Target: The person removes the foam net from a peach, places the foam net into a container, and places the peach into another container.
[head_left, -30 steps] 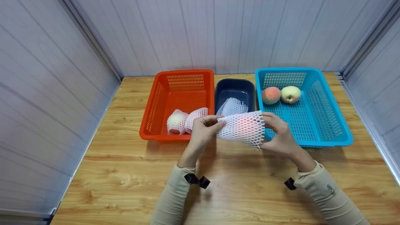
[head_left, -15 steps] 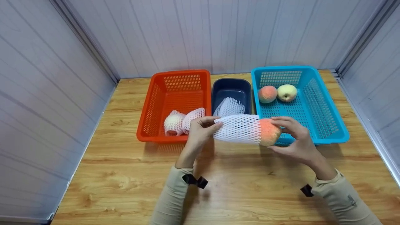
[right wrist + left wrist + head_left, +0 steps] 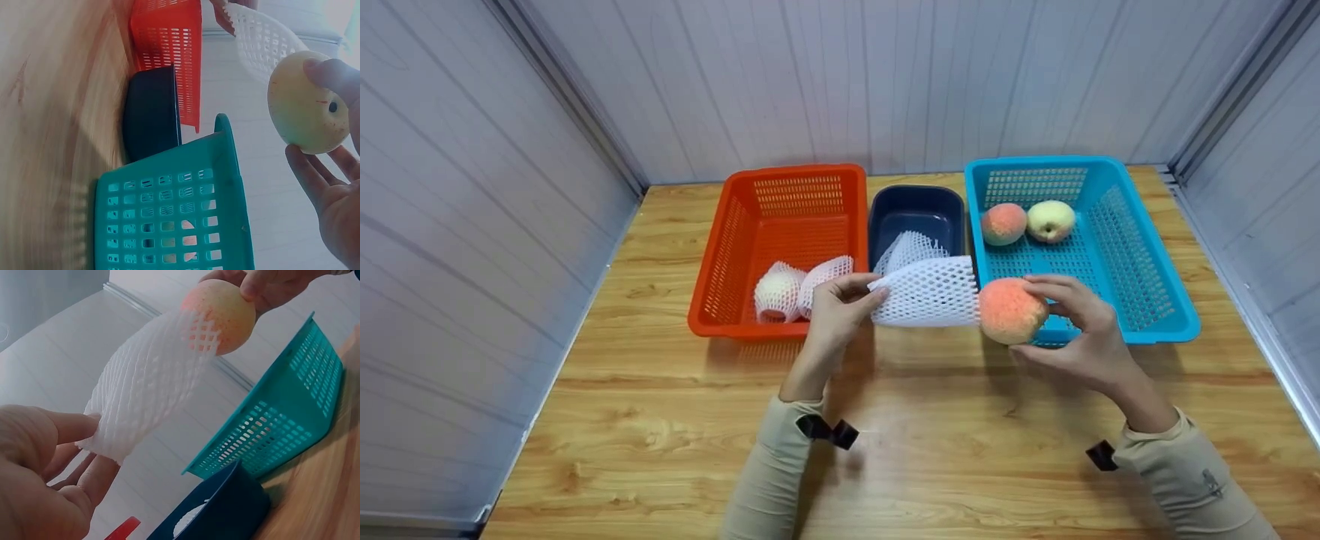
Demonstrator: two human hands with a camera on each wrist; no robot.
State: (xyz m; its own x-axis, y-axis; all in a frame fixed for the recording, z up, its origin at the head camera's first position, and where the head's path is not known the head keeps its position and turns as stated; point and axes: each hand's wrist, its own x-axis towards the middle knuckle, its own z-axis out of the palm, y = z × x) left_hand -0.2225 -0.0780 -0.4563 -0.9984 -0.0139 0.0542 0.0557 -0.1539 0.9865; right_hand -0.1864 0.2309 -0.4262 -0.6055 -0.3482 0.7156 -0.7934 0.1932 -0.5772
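My left hand (image 3: 837, 311) pinches the closed end of a white foam fruit net (image 3: 926, 294) between thumb and fingers. In my right hand (image 3: 1087, 334) is an orange-pink peach (image 3: 1011, 311), gripped between the thumb and fingertips. It sits at the net's open mouth, most of it outside; the left wrist view has the mesh edge overlapping the peach (image 3: 228, 318). From the right wrist, the pale yellow side of this peach (image 3: 304, 107) shows, with a dark dimple. Both are held up above the table, in front of the bins.
An orange-red basket (image 3: 810, 330) at left holds two netted fruits (image 3: 802, 289). Beside it, a navy bin (image 3: 919, 196) contains loose foam nets (image 3: 913, 251). The blue basket (image 3: 1159, 334) at right bears a reddish peach (image 3: 1004, 223) and a pale yellow fruit (image 3: 1051, 221). Walls enclose the wooden table (image 3: 660, 450).
The peach, first inside the net, has come out through its open mouth as my right hand moved right with it. My left hand has kept its pinch on the net's other end.
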